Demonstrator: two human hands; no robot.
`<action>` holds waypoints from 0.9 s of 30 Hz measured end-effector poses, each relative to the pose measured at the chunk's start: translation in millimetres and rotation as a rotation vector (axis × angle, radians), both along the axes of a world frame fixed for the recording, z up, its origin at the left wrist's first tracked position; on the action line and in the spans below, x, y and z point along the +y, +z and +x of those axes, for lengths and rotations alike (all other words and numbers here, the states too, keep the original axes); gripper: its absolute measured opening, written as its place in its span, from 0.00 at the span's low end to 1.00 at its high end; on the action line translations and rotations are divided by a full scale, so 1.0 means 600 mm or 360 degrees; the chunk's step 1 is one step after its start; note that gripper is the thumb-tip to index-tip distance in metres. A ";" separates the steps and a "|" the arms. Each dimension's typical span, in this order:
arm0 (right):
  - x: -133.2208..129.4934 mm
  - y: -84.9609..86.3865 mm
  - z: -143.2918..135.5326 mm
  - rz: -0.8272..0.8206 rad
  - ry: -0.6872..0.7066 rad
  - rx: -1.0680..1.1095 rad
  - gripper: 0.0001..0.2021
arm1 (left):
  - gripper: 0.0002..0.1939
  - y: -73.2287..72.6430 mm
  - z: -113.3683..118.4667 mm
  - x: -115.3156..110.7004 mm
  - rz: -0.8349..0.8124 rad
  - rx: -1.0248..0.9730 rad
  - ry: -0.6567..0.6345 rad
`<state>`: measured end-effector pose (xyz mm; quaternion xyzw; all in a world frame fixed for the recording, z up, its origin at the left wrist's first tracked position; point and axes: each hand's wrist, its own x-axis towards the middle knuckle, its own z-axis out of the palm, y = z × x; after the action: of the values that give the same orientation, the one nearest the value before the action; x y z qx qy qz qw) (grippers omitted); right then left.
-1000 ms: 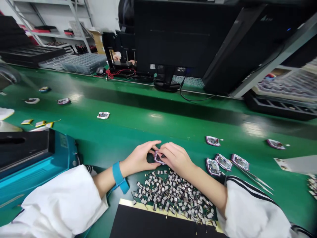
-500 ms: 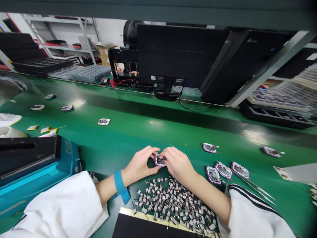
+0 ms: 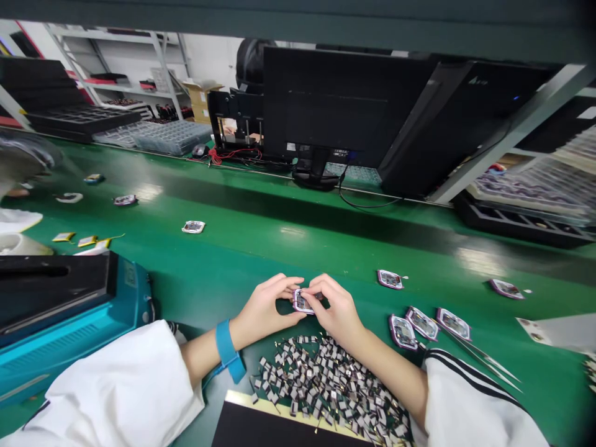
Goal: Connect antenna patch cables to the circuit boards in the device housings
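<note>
One small purple-rimmed case [image 3: 302,301], with a circuit board inside, is being held between two bare hands near the middle of the green bench [image 3: 242,254]. It is being grasped by the left hand [image 3: 269,305], the thumb being set at its near edge and the fingers being curled round its far edge. The right hand [image 3: 339,310] is being held with thumb and forefinger at the right part of the case; whether the case or some tiny part is being pinched there cannot be told. A blue strap [image 3: 226,343] is being worn on the left wrist. On the near side of the hands, a heap of small grey components [image 3: 326,379] is lying on the bench, the yellow edge of a black sheet [image 3: 279,428] being partly covered by it. Beyond the right forearm, three similar cases [image 3: 422,323] are lying close together, and metal tweezers [image 3: 487,360] are resting just beside them. A turquoise machine [image 3: 116,304] is standing by the left sleeve [image 3: 125,379]; the far side is being occupied by a black monitor [image 3: 349,105].
</note>
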<state>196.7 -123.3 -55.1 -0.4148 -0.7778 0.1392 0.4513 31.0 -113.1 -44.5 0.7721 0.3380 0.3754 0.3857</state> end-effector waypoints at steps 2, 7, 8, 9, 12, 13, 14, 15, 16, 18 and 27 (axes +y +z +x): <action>0.001 0.000 0.002 0.0022 0.0037 -0.0023 0.04 | 0.23 -0.001 -0.001 0.000 -0.0005 0.0000 -0.0007; 0.003 0.006 0.011 0.0039 0.0101 -0.0488 0.06 | 0.25 -0.009 -0.003 0.004 -0.0035 0.0030 0.0020; 0.004 0.006 0.013 0.0051 0.0097 -0.0612 0.06 | 0.25 -0.012 -0.004 0.005 -0.0062 0.0045 0.0030; 0.004 0.006 0.015 0.0067 0.0093 -0.0719 0.07 | 0.26 -0.014 -0.004 0.006 -0.0097 0.0061 0.0037; 0.007 0.005 0.018 0.0092 0.0097 -0.0845 0.07 | 0.28 -0.020 -0.002 0.009 -0.0185 0.0086 0.0024; 0.008 0.005 0.019 0.0080 0.0102 -0.0824 0.06 | 0.29 -0.021 -0.001 0.009 -0.0202 0.0084 0.0017; 0.009 0.005 0.019 0.0069 0.0101 -0.0780 0.06 | 0.29 -0.022 -0.001 0.009 -0.0215 0.0078 0.0008; 0.010 0.004 0.019 0.0056 0.0096 -0.0730 0.06 | 0.29 -0.022 0.000 0.009 -0.0228 0.0075 -0.0004; 0.011 0.004 0.019 0.0044 0.0086 -0.0685 0.05 | 0.29 -0.022 0.000 0.009 -0.0239 0.0073 -0.0016; 0.012 0.004 0.017 0.0034 0.0063 -0.0644 0.04 | 0.29 -0.021 0.001 0.009 -0.0258 0.0075 -0.0039; 0.013 0.022 0.012 0.0310 0.0133 -0.0994 0.06 | 0.29 -0.016 -0.001 0.010 -0.0198 0.0124 -0.0114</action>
<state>204.1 -115.6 -42.2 -0.3601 -0.9046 -0.0513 0.2223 30.2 -107.0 -54.2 0.7721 0.3476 0.3094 0.4328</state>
